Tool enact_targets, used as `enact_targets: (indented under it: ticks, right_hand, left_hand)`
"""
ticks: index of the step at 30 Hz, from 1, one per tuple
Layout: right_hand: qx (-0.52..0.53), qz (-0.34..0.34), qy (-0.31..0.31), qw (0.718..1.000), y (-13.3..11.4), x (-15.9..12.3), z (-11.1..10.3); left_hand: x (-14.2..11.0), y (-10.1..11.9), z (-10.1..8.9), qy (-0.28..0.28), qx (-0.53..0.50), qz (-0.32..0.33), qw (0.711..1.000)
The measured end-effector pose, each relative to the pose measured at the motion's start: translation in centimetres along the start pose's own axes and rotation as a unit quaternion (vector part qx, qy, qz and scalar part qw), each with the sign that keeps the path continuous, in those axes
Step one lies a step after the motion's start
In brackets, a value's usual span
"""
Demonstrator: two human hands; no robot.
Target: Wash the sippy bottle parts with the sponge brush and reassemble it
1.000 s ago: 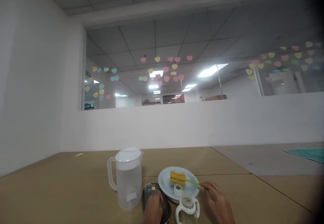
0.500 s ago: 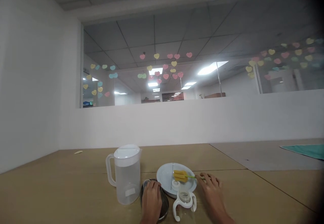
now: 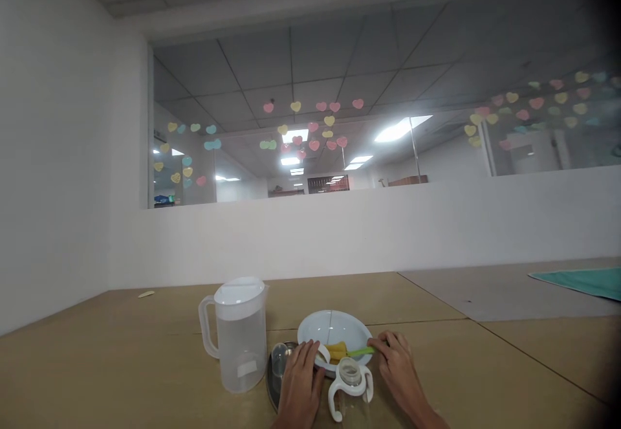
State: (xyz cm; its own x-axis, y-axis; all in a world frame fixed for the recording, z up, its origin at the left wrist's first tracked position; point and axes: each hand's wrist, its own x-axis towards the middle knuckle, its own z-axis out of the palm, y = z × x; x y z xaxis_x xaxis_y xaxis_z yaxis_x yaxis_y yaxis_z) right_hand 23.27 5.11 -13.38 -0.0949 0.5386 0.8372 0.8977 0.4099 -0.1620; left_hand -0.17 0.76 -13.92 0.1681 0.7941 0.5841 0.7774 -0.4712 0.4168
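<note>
My right hand (image 3: 400, 371) is closed round the green handle of a yellow sponge brush (image 3: 336, 351), whose head lies over the near part of the white bowl (image 3: 356, 329). Tilted at the bowl's near left rim is a white ring (image 3: 322, 353), with the fingertips of my left hand (image 3: 301, 377) closed on its left side. Between my hands stands a clear baby bottle (image 3: 350, 374), without a lid and with a white two-handled holder around its neck. Partly under my left hand is a dark round metal tray (image 3: 272, 387) bearing a clear cap (image 3: 279, 359).
A translucent lidded pitcher (image 3: 242, 341) stands left of the tray. On the brown table (image 3: 121, 364), a small pale piece (image 3: 146, 294) lies far left. A teal cloth (image 3: 582, 281) is at the far right. A white wall (image 3: 310, 241) with a window rises behind.
My left hand has moved right from the tray to the white ring, which is now lifted and tilted. The brush head has shifted toward the bowl's near side.
</note>
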Motion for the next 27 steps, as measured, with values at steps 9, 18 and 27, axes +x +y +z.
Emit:
enact_targets:
  ticks: [9, 18, 27]
  right_hand:
    - [0.082, 0.051, 0.037, 0.995, 0.1, 0.0, -0.3]
    - [0.152, 0.064, 0.067, 0.984, -1.1, 0.0, -1.5]
    - [0.094, 0.138, 0.113, 0.979, 0.4, -0.5, -0.9]
  left_hand:
    - [0.0, 0.4, -0.1, -0.004, -0.098, -0.049, 0.994]
    - [0.1, 1.4, -0.5, 0.048, -0.107, -0.025, 0.993]
    - [0.5, -0.2, -1.6, 0.066, 0.058, -0.116, 0.989]
